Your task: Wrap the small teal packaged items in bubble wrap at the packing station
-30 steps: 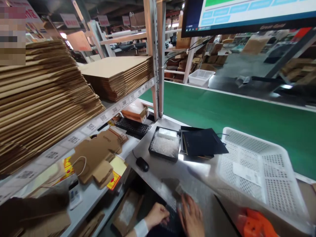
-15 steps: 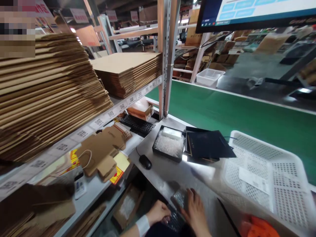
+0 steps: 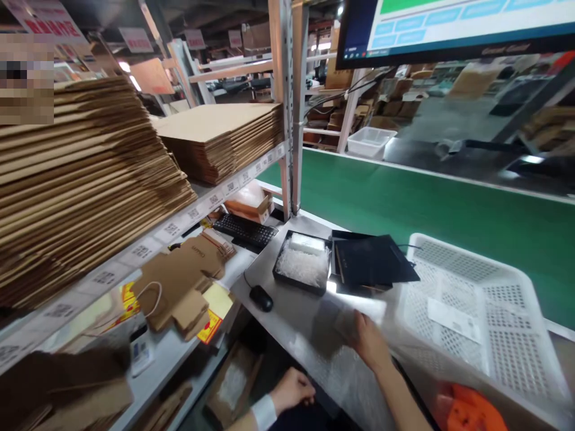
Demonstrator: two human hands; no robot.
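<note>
Since half a second ago, the right hand [image 3: 369, 341] has moved forward over the surface [image 3: 287, 311], gripping a blurred clear plastic sheet [image 3: 335, 326] near the black tray [image 3: 302, 268]. Left hand [image 3: 293, 389] is loosely curled at the surface's near edge, holding nothing.

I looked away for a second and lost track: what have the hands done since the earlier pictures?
The right hand has moved up the table, away from the body, and now lies on a clear plastic sheet. The left hand stayed low at the table's edge, curled. The black box of white filling, the mouse and the white basket have not moved.
</note>
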